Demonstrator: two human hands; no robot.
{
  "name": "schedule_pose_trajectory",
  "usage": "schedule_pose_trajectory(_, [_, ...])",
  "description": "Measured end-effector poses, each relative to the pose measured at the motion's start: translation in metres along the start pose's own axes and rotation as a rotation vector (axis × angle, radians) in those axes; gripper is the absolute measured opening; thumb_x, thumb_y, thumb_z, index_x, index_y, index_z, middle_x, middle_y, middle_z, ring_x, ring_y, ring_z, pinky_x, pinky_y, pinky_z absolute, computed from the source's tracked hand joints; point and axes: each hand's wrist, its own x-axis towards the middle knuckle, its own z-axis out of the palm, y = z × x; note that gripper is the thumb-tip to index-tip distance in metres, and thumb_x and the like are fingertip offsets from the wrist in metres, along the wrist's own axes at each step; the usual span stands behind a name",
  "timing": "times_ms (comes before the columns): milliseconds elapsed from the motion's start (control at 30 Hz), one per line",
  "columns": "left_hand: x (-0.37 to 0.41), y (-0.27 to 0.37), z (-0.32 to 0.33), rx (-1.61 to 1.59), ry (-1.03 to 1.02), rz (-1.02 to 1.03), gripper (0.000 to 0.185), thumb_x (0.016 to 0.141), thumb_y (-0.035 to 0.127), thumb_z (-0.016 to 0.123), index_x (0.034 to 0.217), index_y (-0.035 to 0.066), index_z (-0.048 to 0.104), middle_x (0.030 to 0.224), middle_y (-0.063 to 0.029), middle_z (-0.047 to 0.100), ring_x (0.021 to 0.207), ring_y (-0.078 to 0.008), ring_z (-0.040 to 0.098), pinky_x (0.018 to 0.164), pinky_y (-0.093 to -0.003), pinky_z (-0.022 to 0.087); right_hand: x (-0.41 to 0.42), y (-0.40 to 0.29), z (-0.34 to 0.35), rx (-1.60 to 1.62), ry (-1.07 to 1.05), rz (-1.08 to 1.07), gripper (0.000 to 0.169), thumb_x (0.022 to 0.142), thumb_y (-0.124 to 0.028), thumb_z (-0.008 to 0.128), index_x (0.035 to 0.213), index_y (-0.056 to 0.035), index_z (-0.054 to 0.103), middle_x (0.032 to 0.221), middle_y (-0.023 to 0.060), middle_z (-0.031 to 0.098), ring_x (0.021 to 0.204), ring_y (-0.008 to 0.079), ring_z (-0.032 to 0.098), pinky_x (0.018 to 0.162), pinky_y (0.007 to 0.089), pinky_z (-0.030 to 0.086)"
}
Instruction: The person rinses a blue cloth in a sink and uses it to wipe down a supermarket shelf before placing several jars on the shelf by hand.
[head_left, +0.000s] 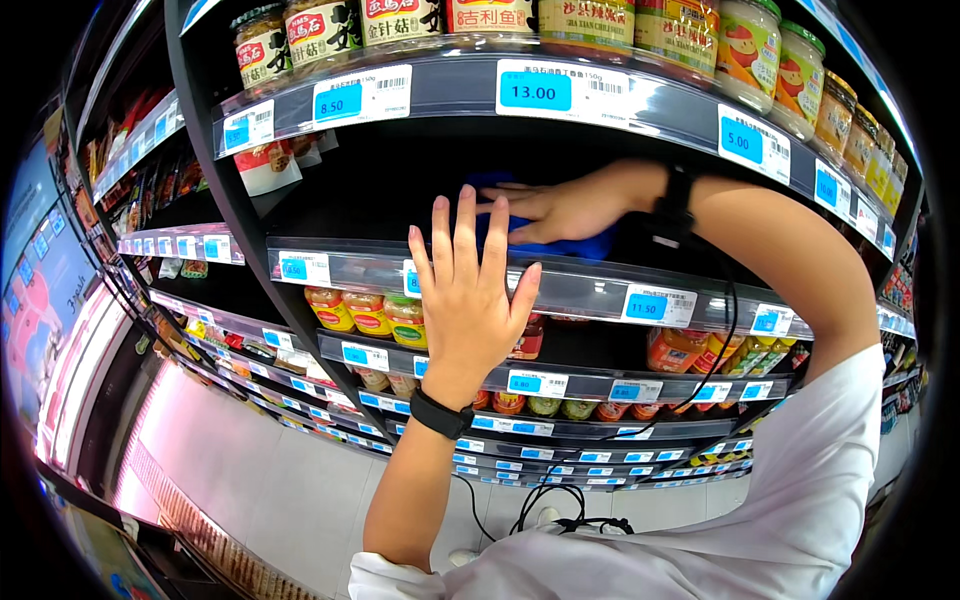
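Observation:
A blue cloth (570, 241) lies on a black shelf board, partly beneath my right hand (551, 210), which reaches in from the right with its fingers spread and pointing left. My left hand (474, 289) is raised in front of the same shelf's edge strip (562, 289), palm away from me, fingers apart and pointing up, holding nothing. Whether its palm touches the strip cannot be told. Each wrist wears a black band. The far part of the cloth is dark and hard to make out.
Glass jars (585, 26) stand on the shelf above, and more jars (366, 311) on the shelf below. White bags (266, 166) sit at the shelf's left end. Price tags line the edges. A black cable (731, 322) hangs past the right arm, with coils near the tiled floor (300, 480).

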Motion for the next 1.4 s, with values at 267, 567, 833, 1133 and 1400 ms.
schedule_pose_trajectory(267, [-0.006,-0.005,-0.007,0.007,-0.065,-0.058,0.053,0.090,0.036,0.057,0.136,0.012,0.053,0.149,-0.0210,0.035,0.140,-0.0407,0.027,0.114,-0.0583,0.016,-0.125,0.031,0.036,0.162,0.022,0.491,0.067,0.100,-0.054,0.032,0.156,-0.0244,0.009,0.162,0.0123,-0.002,0.149,0.0321,-0.005,0.119,0.0542,0.006])
schedule_pose_trajectory(567, [-0.004,-0.001,-0.006,-0.060,-0.030,-0.050,0.050,0.092,0.038,0.056,0.134,0.012,0.055,0.148,-0.0180,0.038,0.140,-0.0382,0.029,0.115,-0.0580,0.015,-0.388,0.151,0.153,-0.351,0.054,1.103,0.045,0.096,-0.014,0.046,0.140,-0.0153,0.050,0.148,0.0167,0.042,0.135,0.0349,0.040,0.111,0.0370,0.035])
schedule_pose_trajectory(833, [-0.035,0.004,-0.042,-0.343,0.114,-0.004,0.049,0.084,0.020,0.062,0.132,0.010,0.057,0.147,-0.0261,0.034,0.141,-0.0441,0.023,0.112,-0.0650,0.011,-0.254,0.077,0.113,-0.102,0.415,1.252,0.048,0.098,-0.039,0.045,0.130,-0.0062,0.058,0.136,0.0226,0.051,0.127,0.0402,0.047,0.107,0.0435,0.039])
schedule_pose_trajectory(1133, [-0.134,-0.003,-0.118,-0.430,0.113,-0.108,0.041,0.079,0.013,0.060,0.119,0.004,0.060,0.134,-0.0239,0.047,0.123,-0.0413,0.043,0.107,-0.0571,0.030,-0.048,-0.037,0.033,0.148,0.557,0.480,0.047,0.096,-0.040,0.052,0.119,-0.0001,0.064,0.107,0.0230,0.067,0.096,0.0345,0.066,0.087,0.0376,0.050])
schedule_pose_trajectory(1400, [-0.205,-0.008,-0.167,-0.270,-0.004,-0.454,0.032,0.080,0.003,0.058,0.112,0.000,0.060,0.126,-0.0189,0.050,0.116,-0.0359,0.046,0.100,-0.0478,0.035,0.007,-0.066,0.039,0.283,1.054,0.026,0.033,0.093,-0.020,0.061,0.117,0.0020,0.063,0.106,0.0173,0.068,0.094,0.0227,0.066,0.083,0.0330,0.052])
